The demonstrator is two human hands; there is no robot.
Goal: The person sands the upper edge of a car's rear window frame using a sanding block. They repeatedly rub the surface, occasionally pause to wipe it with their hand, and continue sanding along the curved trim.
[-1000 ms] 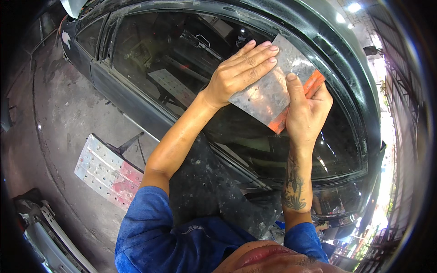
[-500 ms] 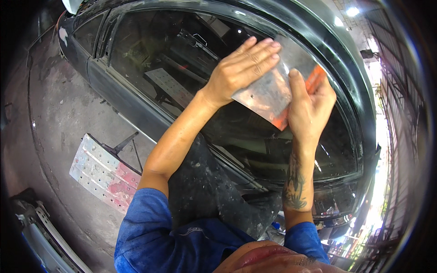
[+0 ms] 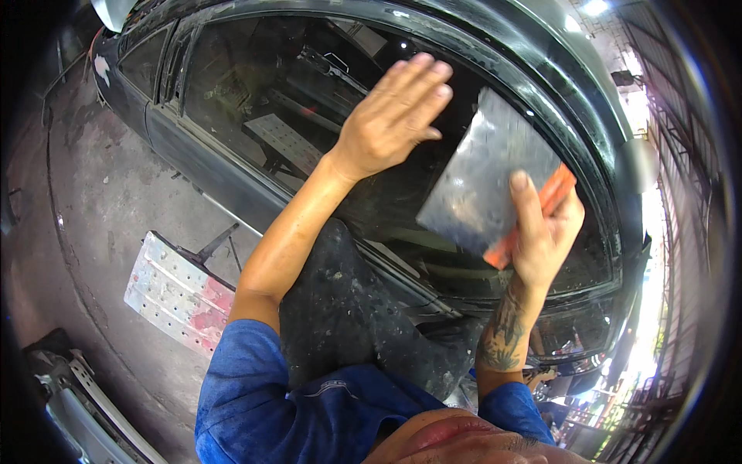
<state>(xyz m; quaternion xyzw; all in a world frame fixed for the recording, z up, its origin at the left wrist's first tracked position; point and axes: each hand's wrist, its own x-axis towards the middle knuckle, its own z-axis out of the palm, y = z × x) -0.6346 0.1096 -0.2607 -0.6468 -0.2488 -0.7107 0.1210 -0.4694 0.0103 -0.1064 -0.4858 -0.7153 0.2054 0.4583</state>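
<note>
A broad, flat metal filler spreader point(image 3: 487, 174) with an orange grip strip along one edge is held in my right hand point(image 3: 545, 236). My thumb presses on its grey sheet while the fingers wrap behind the orange strip. To its left, my left hand point(image 3: 386, 127) is open, fingers stretched out, apart from the spreader and holding nothing. Both hands are in front of the dark side window point(image 3: 255, 85) of a car. Whether my left fingers touch the glass, I cannot tell.
The dark, unpolished car body point(image 3: 178, 155) stretches across in front of me. A perforated metal step bench point(image 3: 174, 290), stained red and white, stands on the concrete floor point(image 3: 100, 209) at left. Loose car parts point(image 3: 85, 410) lie at lower left.
The spreader and my right hand have moved down and to the right, away from my left hand. My left fingers have come off the sheet, and the left hand has shifted slightly left.
</note>
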